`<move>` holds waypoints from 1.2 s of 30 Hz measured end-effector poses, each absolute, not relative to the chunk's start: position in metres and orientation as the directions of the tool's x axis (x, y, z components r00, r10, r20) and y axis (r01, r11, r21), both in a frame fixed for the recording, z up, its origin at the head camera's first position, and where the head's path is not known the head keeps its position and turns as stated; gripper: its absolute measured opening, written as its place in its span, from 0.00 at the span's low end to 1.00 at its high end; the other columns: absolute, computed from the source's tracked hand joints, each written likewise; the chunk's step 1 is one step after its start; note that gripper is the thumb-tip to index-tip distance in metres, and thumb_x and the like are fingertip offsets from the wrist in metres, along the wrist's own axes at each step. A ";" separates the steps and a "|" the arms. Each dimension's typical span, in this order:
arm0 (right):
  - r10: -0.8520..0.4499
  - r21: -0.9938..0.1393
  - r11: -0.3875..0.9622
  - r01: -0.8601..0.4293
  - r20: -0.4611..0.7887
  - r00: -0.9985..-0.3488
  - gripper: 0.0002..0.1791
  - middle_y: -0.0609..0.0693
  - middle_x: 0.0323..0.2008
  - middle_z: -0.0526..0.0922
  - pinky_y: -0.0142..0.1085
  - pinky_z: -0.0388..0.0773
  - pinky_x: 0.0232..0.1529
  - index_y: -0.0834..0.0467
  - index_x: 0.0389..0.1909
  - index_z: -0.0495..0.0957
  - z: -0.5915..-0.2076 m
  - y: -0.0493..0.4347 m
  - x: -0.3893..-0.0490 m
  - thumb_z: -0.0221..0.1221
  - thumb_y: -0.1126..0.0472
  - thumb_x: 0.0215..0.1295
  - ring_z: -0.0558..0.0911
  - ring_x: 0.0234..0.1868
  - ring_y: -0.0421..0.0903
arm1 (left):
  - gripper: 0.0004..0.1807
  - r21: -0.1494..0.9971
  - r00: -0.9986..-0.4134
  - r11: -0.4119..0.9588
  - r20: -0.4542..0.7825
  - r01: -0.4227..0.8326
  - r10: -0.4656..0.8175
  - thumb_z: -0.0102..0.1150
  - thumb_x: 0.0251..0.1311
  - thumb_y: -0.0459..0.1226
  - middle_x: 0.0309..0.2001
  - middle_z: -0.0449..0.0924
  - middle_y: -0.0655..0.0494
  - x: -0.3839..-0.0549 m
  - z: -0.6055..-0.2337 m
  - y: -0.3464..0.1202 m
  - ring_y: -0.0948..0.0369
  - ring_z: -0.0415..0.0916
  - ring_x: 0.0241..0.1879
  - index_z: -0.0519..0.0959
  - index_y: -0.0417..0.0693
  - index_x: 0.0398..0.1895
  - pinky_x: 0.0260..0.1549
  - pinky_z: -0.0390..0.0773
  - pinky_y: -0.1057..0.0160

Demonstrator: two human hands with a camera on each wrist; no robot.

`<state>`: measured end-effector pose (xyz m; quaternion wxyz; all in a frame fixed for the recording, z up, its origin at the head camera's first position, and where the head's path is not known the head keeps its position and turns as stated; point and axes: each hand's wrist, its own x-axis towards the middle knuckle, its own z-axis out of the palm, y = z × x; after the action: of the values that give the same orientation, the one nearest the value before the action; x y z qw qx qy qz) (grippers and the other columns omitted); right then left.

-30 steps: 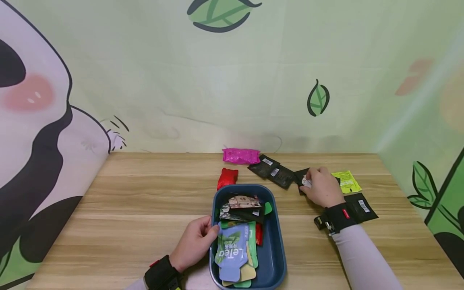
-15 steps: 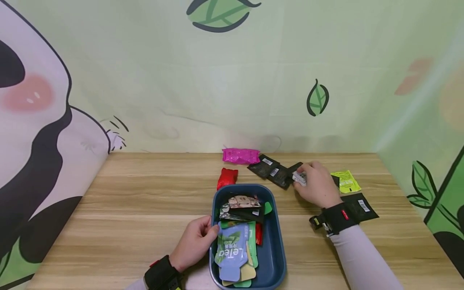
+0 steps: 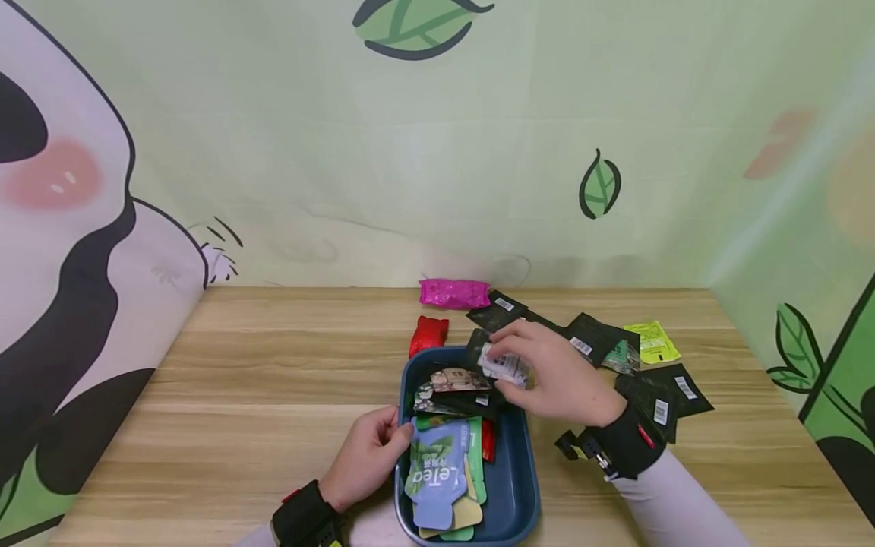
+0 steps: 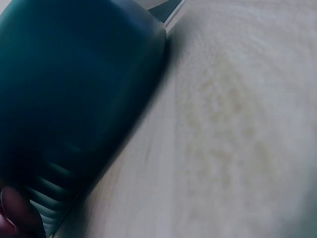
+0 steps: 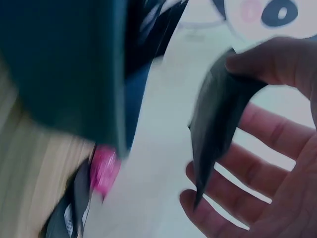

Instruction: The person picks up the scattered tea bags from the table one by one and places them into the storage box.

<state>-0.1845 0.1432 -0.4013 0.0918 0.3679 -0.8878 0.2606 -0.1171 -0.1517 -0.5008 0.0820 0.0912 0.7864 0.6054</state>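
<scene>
My left hand (image 3: 365, 460) grips the left rim of a deep blue plastic bin (image 3: 522, 490), thumb over the edge. In the left wrist view the bin's outer wall (image 4: 74, 74) fills the upper left. My right hand (image 3: 557, 372) pinches a small black sachet with a whitish printed face (image 3: 504, 366) above the bin's far right rim. The right wrist view shows this sachet (image 5: 215, 109) dark and slightly bent between thumb and fingers. Inside the bin lie a blue "LeTea" packet (image 3: 434, 475), a red packet (image 3: 488, 441) and several dark sachets (image 3: 465, 403) toward the back.
A shiny pink packet (image 3: 454, 294) and a red packet (image 3: 429, 334) lie behind the bin. Several black sachets (image 3: 502, 310) spread rightward across the wooden table (image 3: 273, 365). A yellow sachet (image 3: 654, 342) and more black sachets (image 3: 686, 387) lie at the right.
My right hand has picked the whitish-faced sachet out of the right-hand group and carried it left to the bin, uncovering sachets beneath. My left hand stays on the rim.
</scene>
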 end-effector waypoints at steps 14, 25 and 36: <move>-0.842 -0.405 0.376 -0.834 0.226 -0.490 0.20 0.41 0.58 0.75 0.39 0.67 0.63 0.47 0.52 0.81 -0.399 0.104 -0.134 0.65 0.51 0.57 0.70 0.61 0.38 | 0.18 0.970 -0.961 0.236 -0.014 0.053 0.276 0.50 0.71 0.46 0.20 0.69 0.56 -0.118 -0.499 -0.152 0.62 0.72 0.22 0.72 0.41 0.29 0.20 0.68 0.66; -0.893 -0.437 0.357 -0.825 0.101 -0.440 0.24 0.41 0.61 0.74 0.40 0.67 0.63 0.44 0.58 0.79 -0.400 0.093 -0.120 0.64 0.44 0.60 0.71 0.62 0.38 | 0.24 0.981 -0.953 0.192 -0.085 -0.029 0.291 0.44 0.72 0.53 0.22 0.68 0.52 -0.117 -0.498 -0.156 0.58 0.69 0.21 0.76 0.41 0.37 0.20 0.67 0.64; -0.895 -0.406 0.347 -0.845 0.127 -0.428 0.35 0.44 0.70 0.68 0.46 0.64 0.66 0.45 0.63 0.76 -0.396 0.099 -0.122 0.61 0.34 0.58 0.65 0.70 0.42 | 0.20 0.986 -0.949 0.161 -0.080 -0.032 0.304 0.44 0.74 0.48 0.25 0.71 0.50 -0.117 -0.499 -0.157 0.58 0.71 0.22 0.77 0.41 0.40 0.20 0.69 0.64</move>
<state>-0.1217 0.0985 -0.3956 -0.0587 0.5313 -0.8186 0.2100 -0.1175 -0.1565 -0.4993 0.1309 0.0905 0.7505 0.6415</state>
